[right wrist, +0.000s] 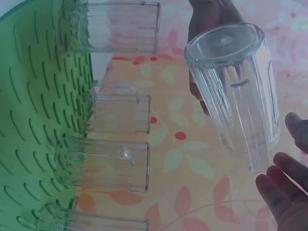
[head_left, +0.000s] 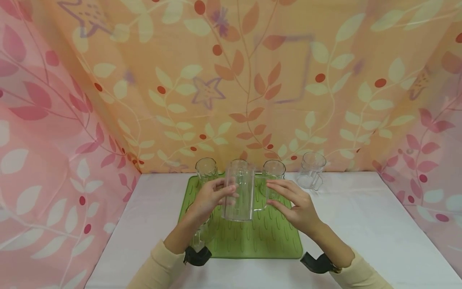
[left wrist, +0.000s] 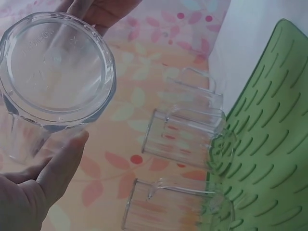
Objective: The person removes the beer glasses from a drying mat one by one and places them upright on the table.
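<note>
A clear mug (head_left: 244, 200) is held up above the green mat (head_left: 267, 245). My left hand (head_left: 209, 198) grips its body from the left, thumb and fingers round the side. In the left wrist view, the mug's round base (left wrist: 55, 67) with faint raised lettering faces the camera. My right hand (head_left: 297, 200) is at the handle side, its fingers loosely extended. In the right wrist view, the fingertips (right wrist: 267, 180) are right by the handle (right wrist: 250, 125), with thumb and fingers spread apart.
Several clear mugs stand on the mat: one at the back left (head_left: 206, 166), one at the back right (head_left: 274, 166), another behind the held mug. One more mug (head_left: 198, 239) is partly hidden by my left forearm. A mug (head_left: 312, 172) stands off the mat on the white table (head_left: 346, 212).
</note>
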Available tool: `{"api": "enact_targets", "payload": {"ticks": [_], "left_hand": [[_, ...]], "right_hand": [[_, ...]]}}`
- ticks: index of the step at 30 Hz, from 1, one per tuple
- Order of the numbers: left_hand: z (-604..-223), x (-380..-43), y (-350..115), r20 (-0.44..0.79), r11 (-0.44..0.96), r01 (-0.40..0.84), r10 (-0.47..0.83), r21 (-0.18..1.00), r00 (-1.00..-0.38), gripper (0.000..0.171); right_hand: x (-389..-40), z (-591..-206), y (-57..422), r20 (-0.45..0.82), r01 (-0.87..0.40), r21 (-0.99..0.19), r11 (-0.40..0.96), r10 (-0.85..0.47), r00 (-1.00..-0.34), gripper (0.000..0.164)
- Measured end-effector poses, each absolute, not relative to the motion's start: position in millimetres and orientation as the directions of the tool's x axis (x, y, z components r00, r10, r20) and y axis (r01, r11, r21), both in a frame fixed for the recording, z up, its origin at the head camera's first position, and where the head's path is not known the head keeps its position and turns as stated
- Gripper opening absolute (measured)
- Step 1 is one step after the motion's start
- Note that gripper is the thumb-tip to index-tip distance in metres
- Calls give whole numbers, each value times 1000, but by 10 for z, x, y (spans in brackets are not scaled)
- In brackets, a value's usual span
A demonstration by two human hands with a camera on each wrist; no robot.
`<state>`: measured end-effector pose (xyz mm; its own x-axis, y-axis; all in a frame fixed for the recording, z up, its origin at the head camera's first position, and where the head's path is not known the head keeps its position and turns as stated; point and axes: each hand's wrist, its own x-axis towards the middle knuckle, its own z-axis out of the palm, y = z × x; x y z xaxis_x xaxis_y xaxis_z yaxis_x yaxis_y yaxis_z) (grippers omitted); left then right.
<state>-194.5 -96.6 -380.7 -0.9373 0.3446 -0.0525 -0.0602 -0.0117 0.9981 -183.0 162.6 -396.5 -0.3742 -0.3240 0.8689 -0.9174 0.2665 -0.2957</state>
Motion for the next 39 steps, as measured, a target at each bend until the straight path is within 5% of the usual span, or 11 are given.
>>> {"api": "enact_targets", "payload": {"ticks": [4, 9, 17, 25, 32, 39], "left_hand": [[-3825, -1913, -969, -17, -27, -27, 332, 999, -943, 50], [-3878, -1891, -968, 16, -50, 2, 293, 999, -956, 50], [-3910, -1833, -962, 44, -67, 27, 264, 997, -964, 59], [-3933, -1768, -969, 87, -4, 89, 277, 996, -957, 65], [-3968, -1746, -951, 157, -42, 152, 286, 988, -945, 70], [-4016, -1726, -913, 238, -49, 233, 280, 971, -930, 73]], "right_hand": [[-1839, -3983, 1650, 852, -897, -346, 276, -308, -424, 39], [-1829, -3976, 1668, 774, -832, -514, 210, -305, -555, 63], [-1805, -3939, 1679, 650, -702, -704, 111, -298, -699, 57], [-1834, -3984, 1708, 614, -623, -778, -78, -304, -729, 48], [-1844, -3995, 1762, 410, -384, -912, -144, -325, -852, 43], [-1879, -4007, 1791, 343, -251, -931, -264, -405, -848, 33]]}}
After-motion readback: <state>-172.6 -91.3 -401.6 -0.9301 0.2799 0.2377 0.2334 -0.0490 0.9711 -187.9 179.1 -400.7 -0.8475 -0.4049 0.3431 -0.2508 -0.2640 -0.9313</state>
